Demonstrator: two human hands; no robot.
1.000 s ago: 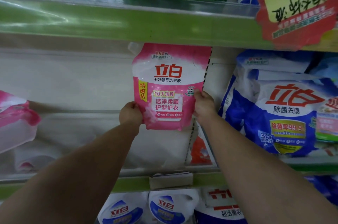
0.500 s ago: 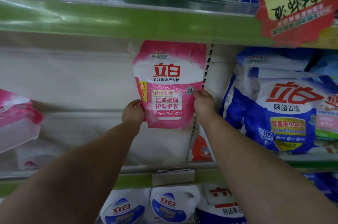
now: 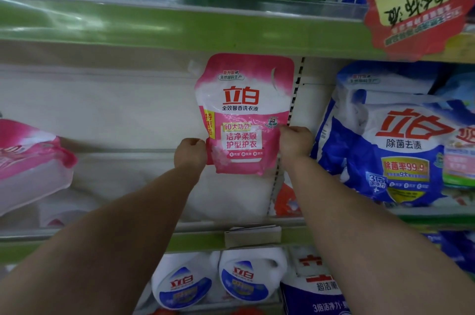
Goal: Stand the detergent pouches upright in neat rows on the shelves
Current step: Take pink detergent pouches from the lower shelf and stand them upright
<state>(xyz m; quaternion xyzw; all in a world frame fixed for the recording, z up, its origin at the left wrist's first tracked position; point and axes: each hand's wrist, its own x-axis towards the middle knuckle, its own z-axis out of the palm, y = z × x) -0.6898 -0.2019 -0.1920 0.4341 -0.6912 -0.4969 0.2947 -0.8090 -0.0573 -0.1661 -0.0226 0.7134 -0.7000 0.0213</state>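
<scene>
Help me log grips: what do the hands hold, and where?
Both hands, left and right, grip the pink pouch by its lower side edges.

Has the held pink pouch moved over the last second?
Yes. The pink pouch has risen slightly: its top edge sits closer to the green shelf rail above.

A pink-and-white detergent pouch (image 3: 244, 114) stands upright, front label facing out, held clear above the shelf (image 3: 128, 240) floor. Another pink pouch (image 3: 30, 163) lies slumped at far left.
</scene>
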